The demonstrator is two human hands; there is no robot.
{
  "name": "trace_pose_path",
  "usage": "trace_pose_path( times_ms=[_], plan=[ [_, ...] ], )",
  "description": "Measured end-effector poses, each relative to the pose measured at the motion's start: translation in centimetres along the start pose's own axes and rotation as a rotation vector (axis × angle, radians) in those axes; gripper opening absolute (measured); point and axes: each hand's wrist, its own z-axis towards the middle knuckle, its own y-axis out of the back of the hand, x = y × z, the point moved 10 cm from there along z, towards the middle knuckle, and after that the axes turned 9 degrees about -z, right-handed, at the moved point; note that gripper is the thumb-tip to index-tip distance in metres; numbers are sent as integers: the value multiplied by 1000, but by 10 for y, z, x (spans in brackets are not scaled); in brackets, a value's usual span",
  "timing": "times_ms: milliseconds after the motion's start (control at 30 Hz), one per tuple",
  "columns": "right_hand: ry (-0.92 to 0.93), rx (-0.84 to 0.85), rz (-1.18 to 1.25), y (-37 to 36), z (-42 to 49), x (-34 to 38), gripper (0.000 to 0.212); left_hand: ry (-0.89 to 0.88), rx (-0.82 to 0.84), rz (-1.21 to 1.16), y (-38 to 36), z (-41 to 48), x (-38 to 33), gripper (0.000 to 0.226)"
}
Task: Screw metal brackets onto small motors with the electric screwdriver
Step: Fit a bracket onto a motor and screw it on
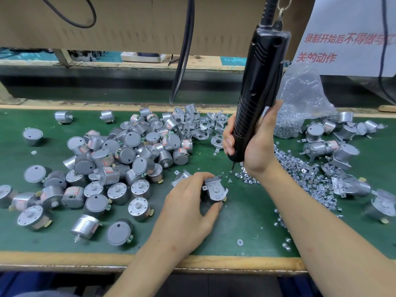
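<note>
Left hand: Your left hand (186, 202) curled round a small motor (211, 199) on the green mat (235, 224), fingers over its far side and thumb against its near edge, pinning it in place.
Bracket: A metal bracket (215, 187) sat on top of that motor, flat face up, with one folded tab raised at the far side.
Right hand: Your right hand (255, 144) was wrapped tight round the lower grip of the electric screwdriver (259, 82), which hung from a coiled cord and a hook overhead.
Driver axis: The tool ran long and steep, its head leaning away and to the right, its bit (232, 168) aimed down and toward you.
The gap that counted: The bit tip hovered just beyond and to the right of the bracket, clear of it and not touching. The work lay down and left of the tip, and your left hand was the nearer one, already on it.
Screw: A glint showed at the tip, too small to call a screw for certain.
Supplies: Loose screws (300, 174) were strewn just right of your right wrist. Bare motors (128, 151) were heaped to the left, spare brackets (199, 125) lay behind them, and a clear bag of screws (300, 103) slumped at the back.
Judgement: The coming move looked like a short drop left and toward you, bringing the driver nearer upright so the bit met a bracket hole squarely.
</note>
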Motion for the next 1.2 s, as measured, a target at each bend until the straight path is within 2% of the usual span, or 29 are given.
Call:
trace_pose_path(
  times_ms=[333,867,1067,1200],
  plan=[
    [-3,-23,-45,0,0,-2,92,6,1,-6,0,0,1,37],
    [-24,-25,-61,-3,1,-6,85,3,-3,-6,0,0,1,38],
    [-35,-30,-80,-4,-1,-1,90,1,16,-12,-1,0,0,43],
    [-43,40,1,-11,-3,10,83,3,27,-26,-1,1,1,39]
  ],
)
